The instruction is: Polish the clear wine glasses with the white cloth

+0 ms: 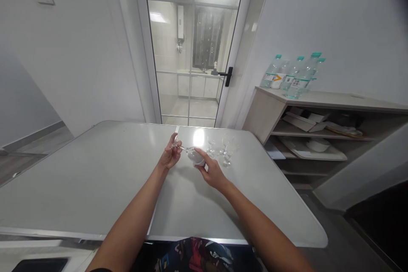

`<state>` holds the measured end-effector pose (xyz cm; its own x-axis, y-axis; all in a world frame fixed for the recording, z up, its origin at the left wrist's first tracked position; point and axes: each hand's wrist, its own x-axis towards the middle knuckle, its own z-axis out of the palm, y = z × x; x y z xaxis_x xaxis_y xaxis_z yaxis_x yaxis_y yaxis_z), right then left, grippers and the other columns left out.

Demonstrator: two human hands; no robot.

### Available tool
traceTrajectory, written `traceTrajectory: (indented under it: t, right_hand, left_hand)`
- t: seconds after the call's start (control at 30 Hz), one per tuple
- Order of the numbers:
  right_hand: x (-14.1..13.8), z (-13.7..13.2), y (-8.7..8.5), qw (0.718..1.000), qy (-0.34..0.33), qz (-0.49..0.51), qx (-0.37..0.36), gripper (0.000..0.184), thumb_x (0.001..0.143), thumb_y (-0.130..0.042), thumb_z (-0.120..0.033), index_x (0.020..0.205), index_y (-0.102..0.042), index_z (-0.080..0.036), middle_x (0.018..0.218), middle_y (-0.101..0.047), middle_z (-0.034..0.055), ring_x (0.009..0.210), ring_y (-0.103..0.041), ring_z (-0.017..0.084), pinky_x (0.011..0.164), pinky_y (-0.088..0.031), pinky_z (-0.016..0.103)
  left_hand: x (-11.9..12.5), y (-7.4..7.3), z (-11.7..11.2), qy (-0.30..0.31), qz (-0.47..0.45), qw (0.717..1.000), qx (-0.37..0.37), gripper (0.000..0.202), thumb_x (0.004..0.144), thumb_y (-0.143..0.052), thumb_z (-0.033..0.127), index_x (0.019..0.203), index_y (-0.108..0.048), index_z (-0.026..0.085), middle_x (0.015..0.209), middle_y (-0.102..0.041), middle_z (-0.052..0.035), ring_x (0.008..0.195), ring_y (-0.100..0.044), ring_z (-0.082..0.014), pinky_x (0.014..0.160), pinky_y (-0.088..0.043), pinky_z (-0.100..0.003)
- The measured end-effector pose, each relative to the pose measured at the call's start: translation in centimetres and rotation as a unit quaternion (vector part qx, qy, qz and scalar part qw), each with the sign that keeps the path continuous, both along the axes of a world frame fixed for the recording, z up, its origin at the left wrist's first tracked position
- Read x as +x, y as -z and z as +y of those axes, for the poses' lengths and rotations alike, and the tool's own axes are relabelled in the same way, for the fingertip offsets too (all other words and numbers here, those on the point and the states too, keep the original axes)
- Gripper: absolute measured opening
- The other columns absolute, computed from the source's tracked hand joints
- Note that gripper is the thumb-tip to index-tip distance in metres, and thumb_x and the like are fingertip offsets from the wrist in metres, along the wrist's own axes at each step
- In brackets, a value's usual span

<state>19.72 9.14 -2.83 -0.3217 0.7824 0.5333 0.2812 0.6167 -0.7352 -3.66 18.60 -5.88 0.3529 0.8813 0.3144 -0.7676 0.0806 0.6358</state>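
A clear wine glass (pixel 195 157) lies sideways in the air over the table, held between both hands. My left hand (pixel 170 154) has its fingers closed about the foot and stem end. Around the bowl, near the rim, my right hand (pixel 210 169) grips with thumb and fingers on opposite sides. Just beyond the right hand, several clear glasses (pixel 225 153) stand close together on the table; their outlines are faint against the pale top.
The grey-white table (pixel 95 178) has a seam running front to back. A wooden shelf unit (pixel 318 100) at right bears several plastic bottles (pixel 298 85) with green caps. Behind the table is a glass door (pixel 191 51) with a black handle (pixel 228 76).
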Motion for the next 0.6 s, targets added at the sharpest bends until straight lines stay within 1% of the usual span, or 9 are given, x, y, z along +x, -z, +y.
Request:
traceTrajectory:
  t: [0.1, 0.13, 0.2, 0.27, 0.37, 0.43, 0.5, 0.6]
  right_hand:
    - [-0.1, 0.1, 0.1, 0.999, 0.026, 0.017, -0.034, 0.06, 0.089, -0.065, -0.024, 0.147, -0.05, -0.031, 0.118, -0.069, 0.0046, 0.088, -0.062, 0.02, 0.085, -0.05, 0.035]
    - [-0.1, 0.2, 0.1, 0.998, 0.028, 0.034, -0.049, 0.06, 0.088, -0.067, -0.024, 0.146, -0.052, -0.03, 0.115, -0.069, 0.0044, 0.086, -0.062, 0.019, 0.083, -0.051, 0.034]
    - [-0.2, 0.4, 0.1, 0.991, 0.017, 0.101, -0.082, 0.059, 0.086, -0.071, -0.027, 0.142, -0.054, -0.028, 0.113, -0.068, 0.0047, 0.087, -0.061, 0.019, 0.078, -0.051, 0.032]
    - [-0.1, 0.7, 0.0, 0.974, -0.006, 0.189, -0.124, 0.061, 0.083, -0.076, -0.032, 0.139, -0.054, -0.026, 0.11, -0.068, 0.0048, 0.086, -0.062, 0.019, 0.074, -0.051, 0.03]
    - [0.1, 1.1, -0.2, 0.941, -0.018, 0.284, -0.185, 0.067, 0.078, -0.082, -0.037, 0.137, -0.053, -0.025, 0.093, -0.069, 0.0013, 0.076, -0.06, 0.016, 0.068, -0.049, 0.026]
    - [0.2, 1.2, -0.4, 0.926, -0.011, 0.313, -0.21, 0.069, 0.076, -0.085, -0.039, 0.136, -0.054, -0.025, 0.085, -0.068, -0.0007, 0.071, -0.059, 0.014, 0.065, -0.047, 0.025]
    - [0.4, 1.4, -0.4, 0.919, -0.009, 0.326, -0.222, 0.07, 0.074, -0.085, -0.041, 0.135, -0.054, -0.024, 0.083, -0.068, -0.0008, 0.069, -0.058, 0.014, 0.064, -0.046, 0.025]
    - [0.5, 1.6, -0.3, 0.924, -0.016, 0.313, -0.22, 0.07, 0.075, -0.084, -0.042, 0.136, -0.053, -0.024, 0.085, -0.069, -0.0001, 0.07, -0.059, 0.015, 0.063, -0.046, 0.025]
  left_hand:
    - [0.3, 0.0, 0.1, -0.016, 0.004, 1.0, 0.011, 0.079, 0.053, -0.097, 0.049, 0.123, -0.063, 0.033, 0.091, -0.059, 0.005, 0.061, -0.056, -0.0024, 0.051, -0.049, -0.01]
    - [0.4, 0.0, 0.1, -0.021, 0.006, 1.0, 0.019, 0.078, 0.054, -0.096, 0.051, 0.122, -0.064, 0.032, 0.091, -0.059, 0.0046, 0.061, -0.056, -0.003, 0.05, -0.049, -0.011]
    - [0.5, -0.1, 0.0, -0.024, 0.013, 0.999, 0.033, 0.076, 0.054, -0.096, 0.051, 0.121, -0.064, 0.03, 0.092, -0.06, 0.0036, 0.062, -0.056, -0.0038, 0.051, -0.051, -0.011]
    - [0.6, -0.2, 0.0, -0.019, 0.03, 0.998, 0.043, 0.075, 0.056, -0.097, 0.046, 0.12, -0.063, 0.028, 0.093, -0.06, 0.0021, 0.064, -0.056, -0.0046, 0.051, -0.053, -0.012]
    - [0.5, -0.3, -0.2, -0.009, 0.054, 0.997, 0.048, 0.073, 0.058, -0.098, 0.038, 0.12, -0.062, 0.024, 0.097, -0.061, -0.0005, 0.068, -0.059, -0.0065, 0.052, -0.054, -0.012]
    - [0.4, -0.3, -0.3, -0.004, 0.057, 0.997, 0.045, 0.074, 0.057, -0.098, 0.036, 0.12, -0.061, 0.024, 0.1, -0.062, -0.0017, 0.071, -0.061, -0.0073, 0.054, -0.055, -0.013]
    - [0.4, -0.4, -0.4, -0.001, 0.064, 0.997, 0.042, 0.074, 0.057, -0.098, 0.036, 0.119, -0.061, 0.024, 0.101, -0.063, -0.0021, 0.071, -0.062, -0.0075, 0.054, -0.055, -0.012]
    - [0.6, -0.5, -0.3, -0.004, 0.078, 0.996, 0.051, 0.073, 0.055, -0.099, 0.038, 0.115, -0.06, 0.022, 0.097, -0.063, -0.0014, 0.069, -0.061, -0.0072, 0.053, -0.054, -0.012]
